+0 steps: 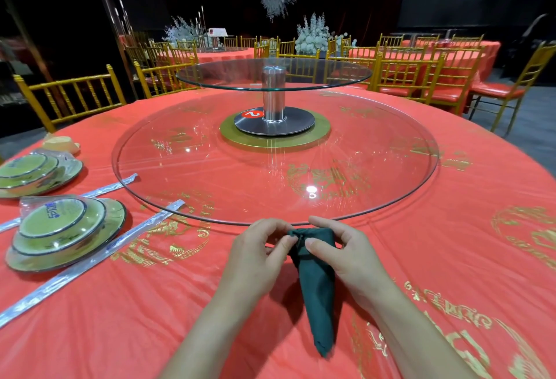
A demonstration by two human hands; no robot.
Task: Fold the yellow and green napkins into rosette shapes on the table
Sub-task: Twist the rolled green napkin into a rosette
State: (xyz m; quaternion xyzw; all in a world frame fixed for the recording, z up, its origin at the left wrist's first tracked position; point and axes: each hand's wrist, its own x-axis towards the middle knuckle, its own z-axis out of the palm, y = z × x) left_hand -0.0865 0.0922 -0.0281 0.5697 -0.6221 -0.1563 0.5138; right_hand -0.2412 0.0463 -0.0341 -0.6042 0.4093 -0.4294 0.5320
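Dark green napkin [317, 288]: rolled cone, lying on table, tip nearest.

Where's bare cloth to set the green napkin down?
Widest bare patch: red tablecloth right of the right hand, between the glass turntable rim and the table edge. A smaller one lies left of the left hand, up to the long chopstick packet. Far left is crowded: two wrapped dish sets, more packets. Both hands pinch the green napkin.
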